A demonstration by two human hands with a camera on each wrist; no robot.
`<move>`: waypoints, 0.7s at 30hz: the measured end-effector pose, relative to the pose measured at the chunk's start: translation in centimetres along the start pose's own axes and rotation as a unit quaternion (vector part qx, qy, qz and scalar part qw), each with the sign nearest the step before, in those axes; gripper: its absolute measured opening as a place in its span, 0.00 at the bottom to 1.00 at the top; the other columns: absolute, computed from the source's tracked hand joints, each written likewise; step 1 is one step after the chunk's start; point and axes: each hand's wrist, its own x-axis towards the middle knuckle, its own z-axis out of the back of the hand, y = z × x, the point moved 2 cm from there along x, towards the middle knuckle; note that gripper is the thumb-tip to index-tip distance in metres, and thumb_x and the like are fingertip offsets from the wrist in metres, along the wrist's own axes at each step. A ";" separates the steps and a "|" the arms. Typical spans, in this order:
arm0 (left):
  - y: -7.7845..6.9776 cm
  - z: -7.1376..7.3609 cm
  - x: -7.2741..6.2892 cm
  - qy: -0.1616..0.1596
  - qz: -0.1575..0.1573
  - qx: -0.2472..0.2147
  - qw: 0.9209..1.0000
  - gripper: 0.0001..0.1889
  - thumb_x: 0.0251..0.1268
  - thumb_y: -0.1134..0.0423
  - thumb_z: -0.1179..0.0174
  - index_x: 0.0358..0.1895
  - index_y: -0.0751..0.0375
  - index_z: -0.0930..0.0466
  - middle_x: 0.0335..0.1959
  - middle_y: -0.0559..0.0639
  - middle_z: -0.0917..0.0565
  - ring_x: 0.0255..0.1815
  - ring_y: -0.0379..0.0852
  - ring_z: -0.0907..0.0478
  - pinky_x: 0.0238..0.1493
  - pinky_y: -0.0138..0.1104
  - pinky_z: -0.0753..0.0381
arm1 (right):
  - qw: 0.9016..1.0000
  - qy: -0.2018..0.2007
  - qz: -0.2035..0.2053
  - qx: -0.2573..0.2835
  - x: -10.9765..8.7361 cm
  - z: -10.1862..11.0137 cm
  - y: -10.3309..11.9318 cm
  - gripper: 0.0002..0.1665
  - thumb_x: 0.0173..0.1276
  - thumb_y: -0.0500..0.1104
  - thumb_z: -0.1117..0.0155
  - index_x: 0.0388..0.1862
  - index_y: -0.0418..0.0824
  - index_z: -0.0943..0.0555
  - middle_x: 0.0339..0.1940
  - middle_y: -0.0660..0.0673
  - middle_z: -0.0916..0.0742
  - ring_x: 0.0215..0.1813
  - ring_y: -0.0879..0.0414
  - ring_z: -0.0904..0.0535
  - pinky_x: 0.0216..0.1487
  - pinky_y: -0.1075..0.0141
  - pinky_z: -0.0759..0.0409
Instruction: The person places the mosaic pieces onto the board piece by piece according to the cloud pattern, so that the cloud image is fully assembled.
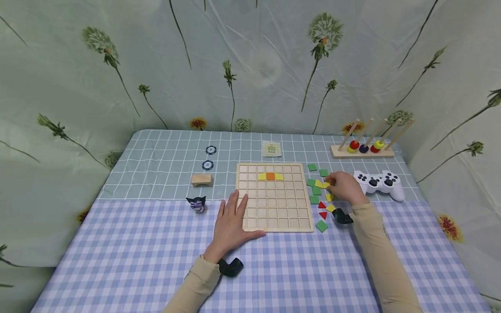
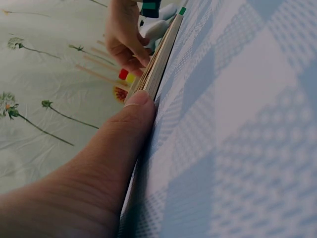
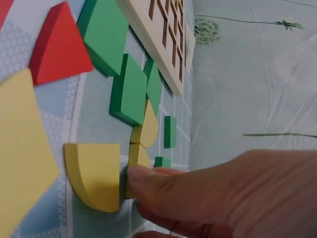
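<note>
My left hand (image 1: 230,226) lies with straight, spread fingers on the left side of a wooden grid board (image 1: 278,213). Its thumb (image 2: 141,99) touches the board's front edge. An orange square (image 1: 270,176) sits in the upper grid between two yellow pieces (image 1: 262,176). Right of the board, my right hand (image 1: 346,187) pinches a yellow block (image 3: 138,154) between thumb and fingers; the fingertips hide part of it. Around it lie a yellow quarter-round block (image 3: 96,173), several green squares (image 1: 316,191) and two red triangles (image 1: 322,215).
A white game controller (image 1: 379,182) lies just right of my right hand. Behind it stands a wooden peg rack (image 1: 362,152) with coloured beads. A patterned card (image 1: 272,148) is beyond the board. To the left are two chips (image 1: 208,165), a wooden arch block (image 1: 202,179) and a small figurine (image 1: 197,204).
</note>
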 end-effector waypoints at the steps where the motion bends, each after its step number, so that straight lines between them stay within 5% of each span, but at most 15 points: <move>1: 0.0 0.0 0.0 0.000 0.000 0.001 1.000 0.61 0.40 0.22 0.43 0.75 0.57 0.50 0.75 0.60 0.54 0.75 0.53 0.60 0.71 0.47 0.64 | 1.000 0.000 -0.001 -0.001 -0.1 0.0 0.0 0.14 0.61 0.33 0.35 0.46 0.29 0.18 0.34 0.37 0.19 0.34 0.46 0.27 0.34 0.58 0.25; 15: 0.0 -0.1 0.0 -0.002 -0.002 0.002 1.000 0.61 0.40 0.21 0.43 0.75 0.58 0.49 0.76 0.60 0.54 0.75 0.52 0.60 0.71 0.47 0.63 | 0.999 -0.017 -0.031 0.017 -1.0 0.5 0.2 0.10 0.61 0.41 0.32 0.35 0.37 0.23 0.30 0.41 0.20 0.29 0.48 0.28 0.29 0.61 0.31; 21: 0.0 -0.1 0.0 -0.006 -0.002 0.000 1.000 0.61 0.39 0.22 0.42 0.75 0.58 0.49 0.75 0.60 0.54 0.75 0.53 0.60 0.71 0.47 0.63 | 0.993 -0.100 0.038 0.042 -1.0 0.4 1.9 0.12 0.61 0.43 0.32 0.38 0.36 0.20 0.30 0.42 0.19 0.27 0.50 0.29 0.25 0.62 0.35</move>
